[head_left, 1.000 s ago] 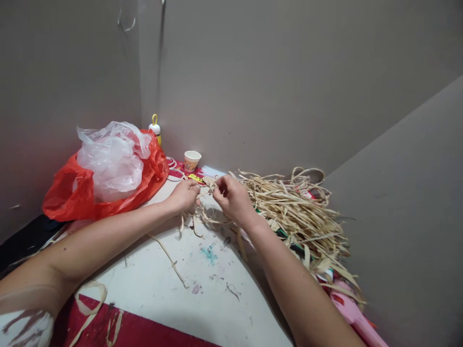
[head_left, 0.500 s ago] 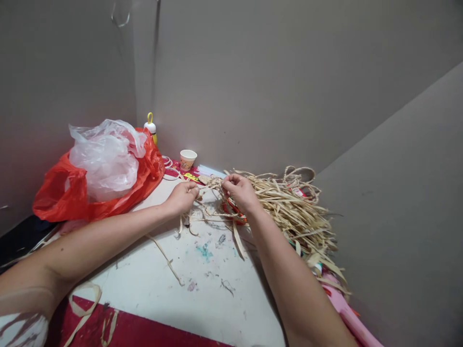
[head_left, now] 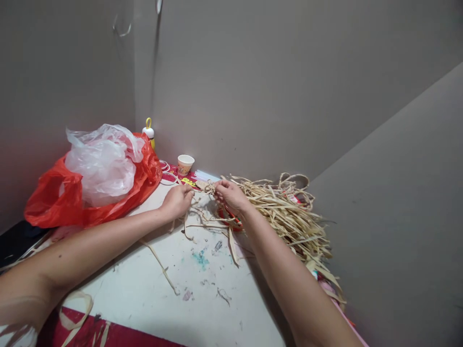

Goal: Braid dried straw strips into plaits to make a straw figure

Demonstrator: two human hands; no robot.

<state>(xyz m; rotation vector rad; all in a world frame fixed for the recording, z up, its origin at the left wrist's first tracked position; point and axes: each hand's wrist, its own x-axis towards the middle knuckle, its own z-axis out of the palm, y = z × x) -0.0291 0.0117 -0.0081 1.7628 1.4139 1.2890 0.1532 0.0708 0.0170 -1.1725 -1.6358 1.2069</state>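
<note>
My left hand (head_left: 177, 200) and my right hand (head_left: 230, 196) are both closed, pinching tan dried straw strips (head_left: 205, 185) stretched between them above the white table (head_left: 173, 270). A big heap of the same straw strips (head_left: 289, 212) lies just right of my right hand. Loose strips (head_left: 197, 226) trail down from my hands onto the table. Part of a red ring (head_left: 227, 219) shows under my right wrist.
A red plastic bag (head_left: 54, 202) with a clear bag (head_left: 101, 164) on top sits at the back left. A paper cup (head_left: 185, 164), white rings (head_left: 166, 179) and a small yellow-capped bottle (head_left: 148, 131) stand in the corner. Grey walls close in behind and on the right.
My right hand moved away to the right, then back toward my left hand, still pinching the straw. The red ring came into sight under my right wrist. The view shifted slightly.
</note>
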